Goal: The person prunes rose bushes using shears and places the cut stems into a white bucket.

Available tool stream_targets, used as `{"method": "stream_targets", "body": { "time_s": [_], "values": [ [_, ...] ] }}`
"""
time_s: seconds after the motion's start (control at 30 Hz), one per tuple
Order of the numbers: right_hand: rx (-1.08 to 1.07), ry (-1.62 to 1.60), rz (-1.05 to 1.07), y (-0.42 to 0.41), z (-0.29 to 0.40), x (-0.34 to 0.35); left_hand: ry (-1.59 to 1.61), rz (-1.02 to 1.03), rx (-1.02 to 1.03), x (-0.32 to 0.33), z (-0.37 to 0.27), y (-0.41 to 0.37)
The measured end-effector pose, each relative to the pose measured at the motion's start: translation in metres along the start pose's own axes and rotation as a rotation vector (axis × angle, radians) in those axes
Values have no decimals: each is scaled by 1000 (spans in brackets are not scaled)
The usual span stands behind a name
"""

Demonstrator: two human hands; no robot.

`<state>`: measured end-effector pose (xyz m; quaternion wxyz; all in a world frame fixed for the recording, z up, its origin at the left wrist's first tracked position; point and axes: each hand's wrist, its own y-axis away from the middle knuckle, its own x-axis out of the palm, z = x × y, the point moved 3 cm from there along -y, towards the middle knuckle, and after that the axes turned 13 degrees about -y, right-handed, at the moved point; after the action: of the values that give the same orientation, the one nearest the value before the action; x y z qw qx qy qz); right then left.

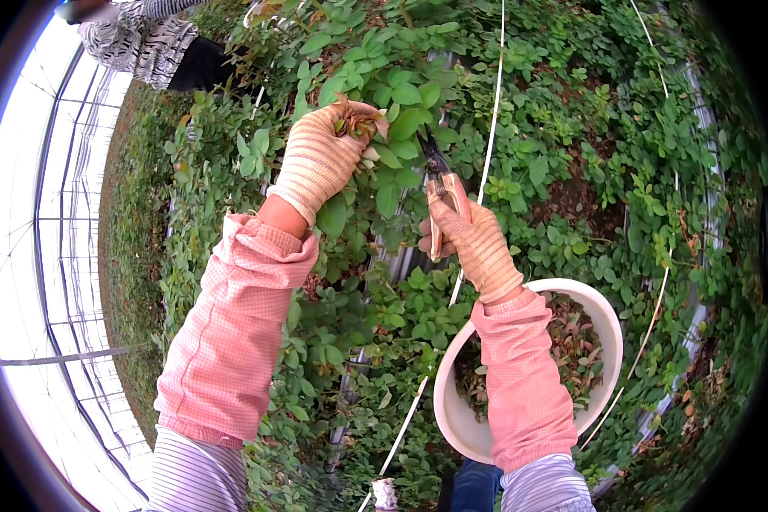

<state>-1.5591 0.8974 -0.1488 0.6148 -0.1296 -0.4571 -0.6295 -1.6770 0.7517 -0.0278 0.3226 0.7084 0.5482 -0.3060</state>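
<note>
My left hand [323, 153], in a striped knit glove, is closed around a small bunch of reddish-green leafy shoots [358, 125]. Broad green leaves [406, 125] of a bushy plant stand just right of that fist. In my right hand [477, 240], also gloved, is a pair of pruning shears [445, 185] with worn handles and dark blades. Their tips point up among the leaves; whether they touch a stem I cannot tell. Below my right forearm sits a white bucket [445, 384] holding cut leaves and shoots [573, 345], partly covered by the pink sleeve.
Another person [147, 48] in a patterned top is among the plants at the upper left. A white line [496, 96] runs lengthwise through the foliage, with a second pale line [656, 307] to the right. Greenhouse framing [70, 217] curves along the left.
</note>
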Motion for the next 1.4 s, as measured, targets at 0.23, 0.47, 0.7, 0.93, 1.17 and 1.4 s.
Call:
{"method": "stream_targets", "body": {
  "time_s": [0.23,0.47,0.7,0.93,1.17,1.4],
  "values": [
    [126,-13,33,-12,2,4,11,1,-33,5,4,9],
    [61,65,12,-29,5,4,37,2,21,9,3,22],
    [-79,-67,-96,75,-55,-87,399,294,-158,46,-42,114],
    [-371,-43,-965,249,-80,-194,-34,857,-171,196,-13,264],
    [-436,511,-937,259,-46,-261,-78,939,-220,160,38,336],
    [-441,868,-367,122,-25,-101,16,860,-408,96,46,406]
  ]
}}
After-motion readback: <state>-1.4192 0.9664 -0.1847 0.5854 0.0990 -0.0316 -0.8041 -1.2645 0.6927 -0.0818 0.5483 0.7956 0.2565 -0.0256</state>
